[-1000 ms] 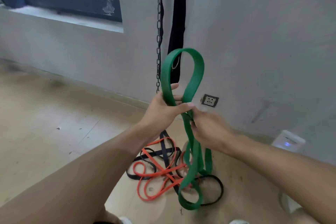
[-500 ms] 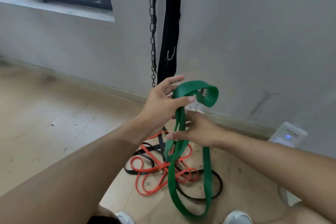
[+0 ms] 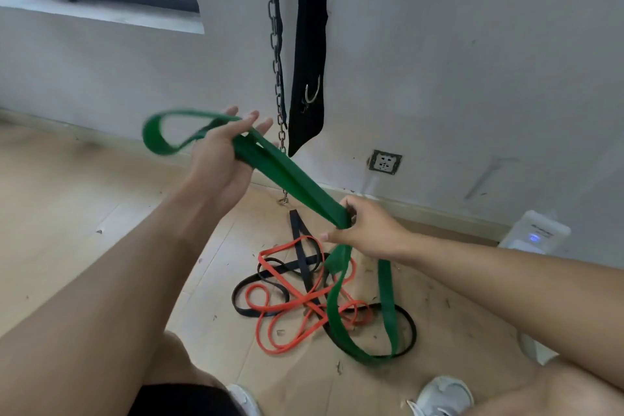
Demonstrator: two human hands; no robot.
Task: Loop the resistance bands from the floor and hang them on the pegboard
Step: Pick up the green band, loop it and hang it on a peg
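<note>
No legible text, label or number anywhere.

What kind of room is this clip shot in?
Probably a home or small gym corner. Resistance bands, a green band in hand and orange and black ones on the wooden floor, plus a chain and black strap hanging by the wall.
</note>
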